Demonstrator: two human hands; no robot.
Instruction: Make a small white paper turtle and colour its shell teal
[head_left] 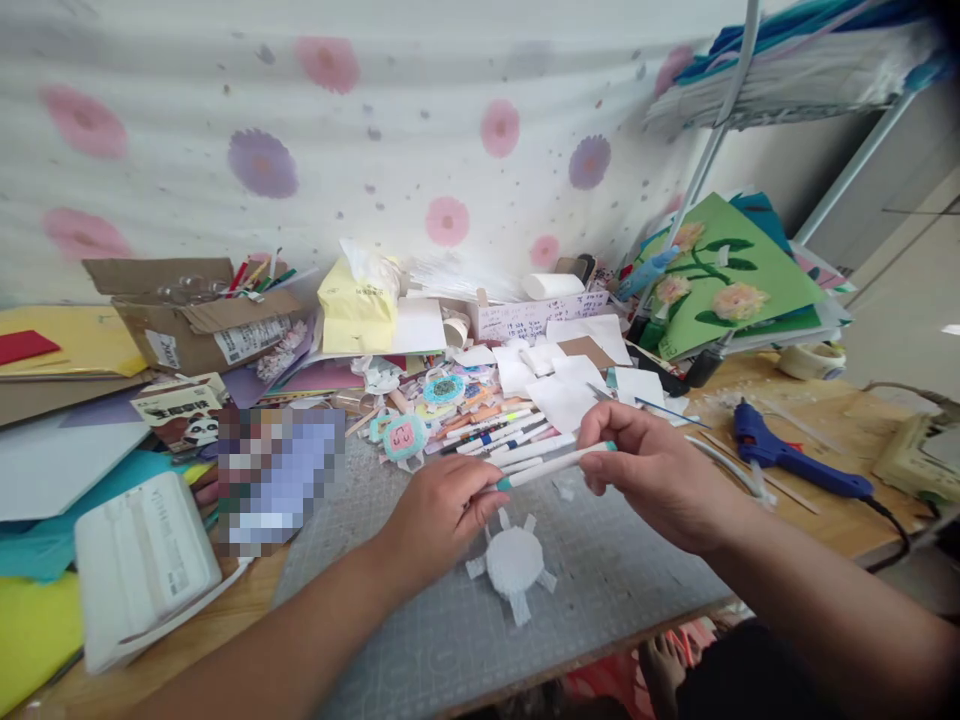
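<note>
Between both hands, above the cutting mat (592, 600), is a white marker (547, 467) with teal ends. My left hand (446, 505) pinches its teal left end. My right hand (652, 470) grips the other end between thumb and fingers; a thin pointed tip shows above the right fingers, too small to name. Below the marker lies a white round piece (515, 562) with short strips sticking out around it, like a turtle shape. Behind my hands several white markers (487, 430) lie in a row. A decorated teal and pink piece (403, 437) sits left of them.
At the right is a blue glue gun (799, 462) with a black cord. White paper sheets (574, 395) and a cardboard box (202, 315) are at the back. A white power bank-like case (142, 570) lies left. Green floral card (735, 275) leans back right.
</note>
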